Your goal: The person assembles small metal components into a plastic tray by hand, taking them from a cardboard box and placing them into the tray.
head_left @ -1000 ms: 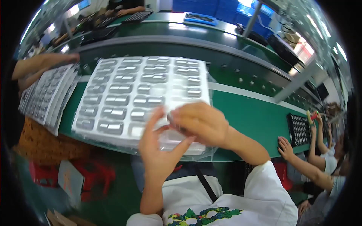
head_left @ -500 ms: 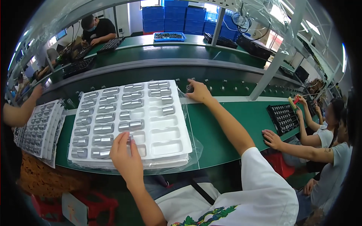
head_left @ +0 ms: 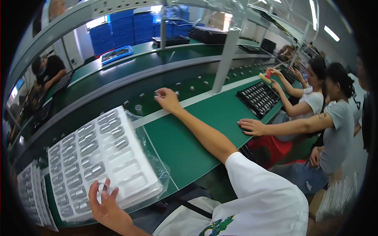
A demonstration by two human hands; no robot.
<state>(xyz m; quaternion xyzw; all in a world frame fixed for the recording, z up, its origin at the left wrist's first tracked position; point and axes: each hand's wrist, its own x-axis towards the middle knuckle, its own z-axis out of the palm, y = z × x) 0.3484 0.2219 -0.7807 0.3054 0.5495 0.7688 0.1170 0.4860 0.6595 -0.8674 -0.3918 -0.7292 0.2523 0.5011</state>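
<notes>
My left hand [head_left: 107, 208] is at the near right corner of a white plastic tray [head_left: 132, 184], its thumb and fingers closed on a shiny silver metal cylinder [head_left: 104, 186]. Rows of similar silver cylinders [head_left: 94, 169] lie in the tray's moulded pockets; several pockets on its right side hold nothing. My right hand [head_left: 168, 100] reaches over the dark green conveyor belt beyond the bench edge. Its fingertips are pinched together, and what sits between them is too small to make out. A silver cylinder [head_left: 138, 109] stands on the belt, left of that hand and apart from it.
Small metal parts [head_left: 192, 88] dot the belt. A grey post [head_left: 226, 59] rises right of my right hand. Clear plastic film [head_left: 157, 173] sticks out under the tray. More trays [head_left: 29, 188] are at left. Seated co-workers [head_left: 334, 102] and a black tray [head_left: 258, 98] are at right.
The view has swung to the right, so the tray appears farther left. My right hand has left the cylinder it was at and is farther right along the belt. My left hand still pinches its cylinder.
</notes>
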